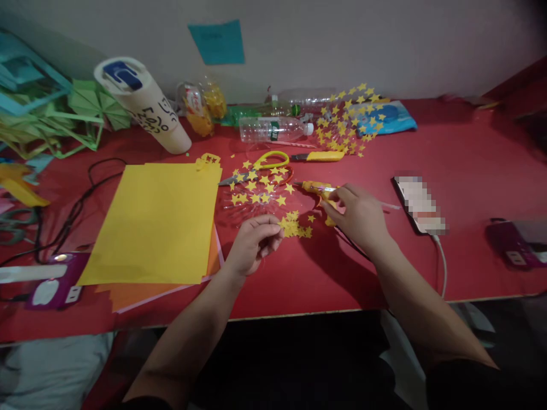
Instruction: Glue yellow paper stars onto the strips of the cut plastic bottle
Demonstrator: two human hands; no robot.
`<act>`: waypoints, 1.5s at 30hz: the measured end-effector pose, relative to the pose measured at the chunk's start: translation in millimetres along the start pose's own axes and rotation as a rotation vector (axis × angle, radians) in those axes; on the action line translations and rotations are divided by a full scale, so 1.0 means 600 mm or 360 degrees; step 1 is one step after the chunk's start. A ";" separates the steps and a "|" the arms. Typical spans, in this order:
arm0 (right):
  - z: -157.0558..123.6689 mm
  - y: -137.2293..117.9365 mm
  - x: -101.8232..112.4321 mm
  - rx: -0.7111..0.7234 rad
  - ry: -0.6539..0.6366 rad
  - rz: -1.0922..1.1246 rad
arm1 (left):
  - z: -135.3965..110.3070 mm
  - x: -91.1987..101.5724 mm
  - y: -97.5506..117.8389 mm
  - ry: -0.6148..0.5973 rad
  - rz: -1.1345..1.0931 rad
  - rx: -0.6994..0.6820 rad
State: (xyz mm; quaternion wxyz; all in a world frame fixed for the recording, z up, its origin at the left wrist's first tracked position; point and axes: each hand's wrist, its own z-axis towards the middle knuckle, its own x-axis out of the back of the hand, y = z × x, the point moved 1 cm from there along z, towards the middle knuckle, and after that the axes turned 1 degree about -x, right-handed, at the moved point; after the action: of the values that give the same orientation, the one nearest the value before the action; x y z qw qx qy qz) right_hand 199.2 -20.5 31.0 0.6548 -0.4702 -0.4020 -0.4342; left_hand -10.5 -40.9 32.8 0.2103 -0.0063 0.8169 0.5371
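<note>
My left hand [258, 242] is closed in a pinch beside a small pile of yellow paper stars [294, 226]; a paper star shows at its fingertips, partly merged with the pile. My right hand [359, 213] is wrapped round a yellow glue gun [316, 187], its nozzle pointing left and its cord running back under the wrist. Just beyond the left hand stands a clear plastic piece with many thin strips [239, 212], tipped with yellow stars [265, 197]. Scissors with yellow handles [273, 156] lie partly behind it.
Yellow paper sheets [158, 222] lie left, over orange ones. Behind are a utility knife [325, 156], a clear bottle [260, 130], another star-tipped piece [346, 122] and a white tumbler [149, 114]. A phone [416, 202] with a cable lies right. Purple power strips [513, 242] sit toward the edges.
</note>
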 end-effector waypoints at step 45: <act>0.030 -0.088 -0.017 0.0903 0.0073 0.0656 | 0.025 0.021 -0.011 0.0847 0.1938 -0.1629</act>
State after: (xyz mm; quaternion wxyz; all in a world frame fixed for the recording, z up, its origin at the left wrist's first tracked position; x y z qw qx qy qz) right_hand 143.8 -10.9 39.6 0.8422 -0.3309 -0.3884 -0.1743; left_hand -15.6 -28.1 17.4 -0.3450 0.2148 0.3553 0.8418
